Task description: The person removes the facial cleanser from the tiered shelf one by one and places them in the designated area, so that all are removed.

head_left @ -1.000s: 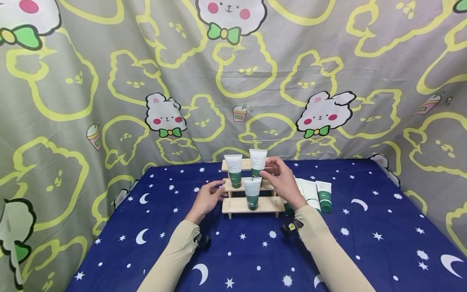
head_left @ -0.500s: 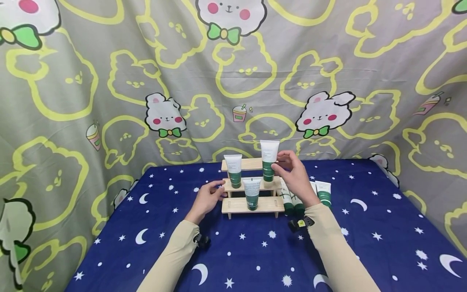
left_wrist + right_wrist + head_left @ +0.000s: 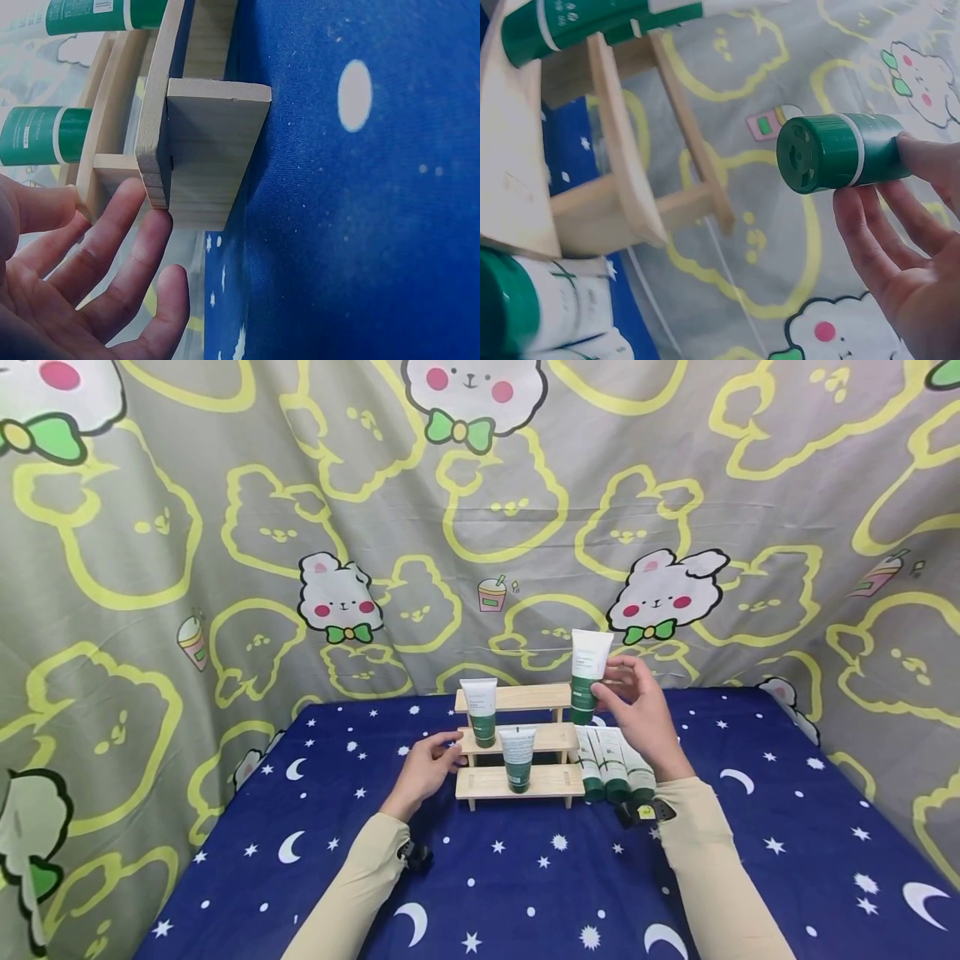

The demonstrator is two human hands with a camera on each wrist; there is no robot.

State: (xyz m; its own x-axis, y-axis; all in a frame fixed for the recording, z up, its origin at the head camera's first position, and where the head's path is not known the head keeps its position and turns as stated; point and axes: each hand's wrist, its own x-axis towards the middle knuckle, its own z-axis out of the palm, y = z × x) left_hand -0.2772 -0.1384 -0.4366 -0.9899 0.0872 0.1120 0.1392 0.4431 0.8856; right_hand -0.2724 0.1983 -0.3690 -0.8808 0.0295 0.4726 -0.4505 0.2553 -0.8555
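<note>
My right hand (image 3: 637,710) pinches a white and green squeeze tube (image 3: 591,675) between thumb and fingers. It is held upright in the air, cap down, off the right end of the wooden stepped stand (image 3: 517,697). The tube's green cap (image 3: 810,154) faces the right wrist camera. My left hand (image 3: 427,772) grips the left end of the stand's middle step, with the thumb at the board's edge and other fingertips against the wood (image 3: 154,169). One tube (image 3: 482,714) stands on the middle step at left, another tube (image 3: 518,760) on the lowest step.
Several more tubes (image 3: 613,764) lie side by side on the dark blue star-patterned cloth (image 3: 510,877), just right of the stand. A grey curtain (image 3: 420,527) with cartoon bears hangs behind the table.
My right hand has lifted the tube off the stand's middle step and carried it up and to the right, uncovering tubes on the cloth. The left hand stays in place.
</note>
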